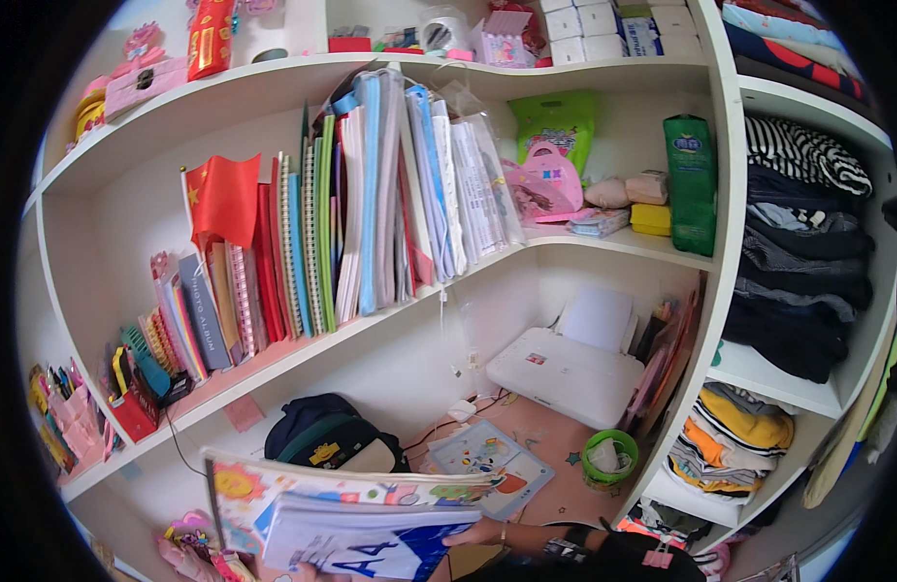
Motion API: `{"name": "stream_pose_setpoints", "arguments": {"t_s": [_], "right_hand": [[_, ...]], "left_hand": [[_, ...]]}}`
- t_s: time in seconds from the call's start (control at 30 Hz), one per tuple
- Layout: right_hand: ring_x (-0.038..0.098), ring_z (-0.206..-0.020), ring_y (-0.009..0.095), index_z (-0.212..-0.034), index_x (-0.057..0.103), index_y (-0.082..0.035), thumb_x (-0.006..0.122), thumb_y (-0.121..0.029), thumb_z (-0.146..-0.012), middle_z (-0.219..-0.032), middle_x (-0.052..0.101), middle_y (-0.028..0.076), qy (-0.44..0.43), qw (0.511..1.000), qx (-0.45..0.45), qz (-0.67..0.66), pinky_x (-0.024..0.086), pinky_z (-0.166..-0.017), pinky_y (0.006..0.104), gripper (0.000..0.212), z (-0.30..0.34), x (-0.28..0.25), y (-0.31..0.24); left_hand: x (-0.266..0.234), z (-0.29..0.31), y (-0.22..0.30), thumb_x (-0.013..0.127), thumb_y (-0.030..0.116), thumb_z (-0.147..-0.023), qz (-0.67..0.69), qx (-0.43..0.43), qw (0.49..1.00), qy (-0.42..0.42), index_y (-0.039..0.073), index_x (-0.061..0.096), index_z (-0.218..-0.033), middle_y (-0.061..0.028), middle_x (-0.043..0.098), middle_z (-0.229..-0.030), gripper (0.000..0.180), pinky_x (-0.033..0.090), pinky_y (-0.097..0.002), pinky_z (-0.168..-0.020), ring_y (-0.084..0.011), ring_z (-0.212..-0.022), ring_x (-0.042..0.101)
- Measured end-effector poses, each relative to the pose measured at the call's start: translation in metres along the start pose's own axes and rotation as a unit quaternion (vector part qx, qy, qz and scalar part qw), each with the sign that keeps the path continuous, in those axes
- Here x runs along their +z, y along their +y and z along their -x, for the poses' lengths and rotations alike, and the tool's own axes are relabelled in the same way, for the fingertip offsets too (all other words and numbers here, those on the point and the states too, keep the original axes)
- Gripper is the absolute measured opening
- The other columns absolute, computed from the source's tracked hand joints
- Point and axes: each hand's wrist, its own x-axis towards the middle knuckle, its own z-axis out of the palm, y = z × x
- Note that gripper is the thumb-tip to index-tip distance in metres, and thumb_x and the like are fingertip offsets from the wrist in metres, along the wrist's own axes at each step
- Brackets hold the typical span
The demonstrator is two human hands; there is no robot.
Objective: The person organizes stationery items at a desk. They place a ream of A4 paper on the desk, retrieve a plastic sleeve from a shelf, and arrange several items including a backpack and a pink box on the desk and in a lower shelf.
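In front of me, a white and blue paper packet [366,538] is tilted at the lower edge of the view. My right hand [485,533] grips its right end, the fingers closed round the edge. Only a little of my left hand [317,573] shows, at the bottom of the packet; it supports the packet from below. Directly behind stands a large thin board or book with a colourful cartoon print [243,485]. Whether my hands hold that too is hidden by the packet. A dark backpack [337,432] rests behind it.
Upright books and folders [312,233] fill the shelf above. On the pink desk are a white printer [565,373], a cartoon sheet [492,466] and a green bin [609,456]. Folded clothes [798,262] fill the right-hand shelves. A small red flag [223,199] stands left of the books.
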Motion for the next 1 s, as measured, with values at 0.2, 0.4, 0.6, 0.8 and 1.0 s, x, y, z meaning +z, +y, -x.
{"name": "stream_pose_setpoints", "arguments": {"t_s": [0.2, 0.4, 0.6, 0.8, 1.0], "right_hand": [[0.053, -0.097, 0.018, -0.112, 0.052, 0.001, 0.073, -0.019, -0.071, -0.108, 0.057, 0.009, 0.217, 0.964, 0.145, -0.054, 0.042, -0.087, 0.0311, 0.05, 0.069, -0.022, 0.009], [0.054, -0.096, 0.019, -0.115, 0.048, -0.001, 0.069, -0.013, -0.075, -0.106, 0.058, 0.009, 0.376, 0.912, 0.086, -0.138, 0.043, -0.087, 0.0325, 0.047, 0.119, -0.02, 0.044], [0.048, -0.108, 0.019, -0.124, 0.039, -0.002, 0.064, -0.008, -0.078, -0.116, 0.051, 0.007, 0.406, 0.899, -0.016, -0.164, 0.036, -0.095, 0.035, 0.053, 0.147, -0.018, 0.026], [0.053, -0.097, 0.016, -0.115, 0.048, 0.0, 0.065, -0.01, -0.078, -0.107, 0.056, 0.006, 0.511, 0.855, -0.079, -0.035, 0.042, -0.086, 0.0311, 0.043, 0.142, -0.029, -0.027], [0.056, -0.082, 0.011, -0.098, 0.059, 0.001, 0.063, -0.011, -0.079, -0.091, 0.062, 0.004, 0.596, 0.795, -0.107, -0.021, 0.045, -0.073, 0.0263, 0.023, 0.114, -0.068, -0.064]], "left_hand": [[0.067, -0.021, -0.07, 0.053, 0.036, -0.084, 0.166, -0.19, 0.967, -0.036, 0.003, 0.034, -0.13, -0.0148, 0.043, -0.129, 0.059, 0.032, -0.0483, -0.099, -0.0331, -0.116, 0.042], [0.103, -0.036, -0.127, 0.057, 0.028, -0.083, 0.097, -0.277, 0.955, -0.046, 0.002, 0.042, -0.121, -0.0153, 0.051, -0.12, 0.049, 0.034, -0.0478, -0.096, -0.0339, -0.109, 0.047], [0.148, -0.045, -0.167, 0.054, 0.025, -0.086, 0.104, -0.428, 0.897, -0.039, 0.003, 0.044, -0.122, -0.0166, 0.05, -0.122, 0.043, 0.033, -0.0515, -0.095, -0.0375, -0.109, 0.046], [0.182, -0.066, -0.217, 0.057, 0.031, -0.083, 0.083, -0.542, 0.835, -0.045, 0.007, 0.048, -0.12, -0.0153, 0.052, -0.12, 0.046, 0.035, -0.0511, -0.093, -0.0352, -0.108, 0.048], [0.219, -0.083, -0.253, 0.051, 0.03, -0.087, 0.086, -0.574, 0.814, -0.021, 0.008, 0.05, -0.118, -0.0129, 0.052, -0.12, 0.038, 0.036, -0.0494, -0.092, -0.0328, -0.108, 0.049]]}}
